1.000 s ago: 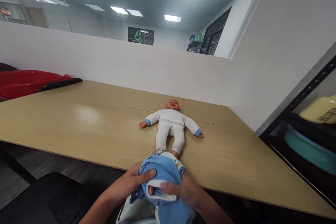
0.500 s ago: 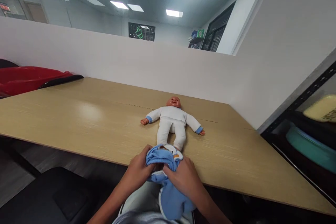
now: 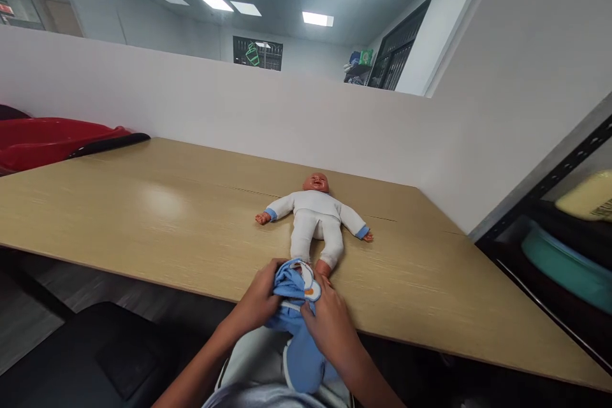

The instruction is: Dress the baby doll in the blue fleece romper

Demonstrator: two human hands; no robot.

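Observation:
A baby doll [image 3: 316, 204] in a white suit with blue cuffs lies on its back on the table, arms spread, feet toward me. Bunched blue baby clothing [image 3: 294, 319] with white trim and a white-and-orange patch hangs over the table's front edge. My left hand [image 3: 261, 296] grips its left side. My right hand [image 3: 329, 315] holds its right side, fingers close to the doll's bare foot [image 3: 323, 267] on the right. The doll's other foot is hidden by the gathered cloth.
The wooden table [image 3: 191, 223] runs along a white partition. A red plastic tub [image 3: 52, 140] stands at the far left. At right, a dark shelf holds a teal basin [image 3: 567, 261] and a yellow item [image 3: 590, 196]. A black chair [image 3: 90, 350] sits at lower left.
The blue clothing and both hands have shifted slightly left, onto the foot on the left. The doll's legs have moved a little right, and the foot on the right now shows.

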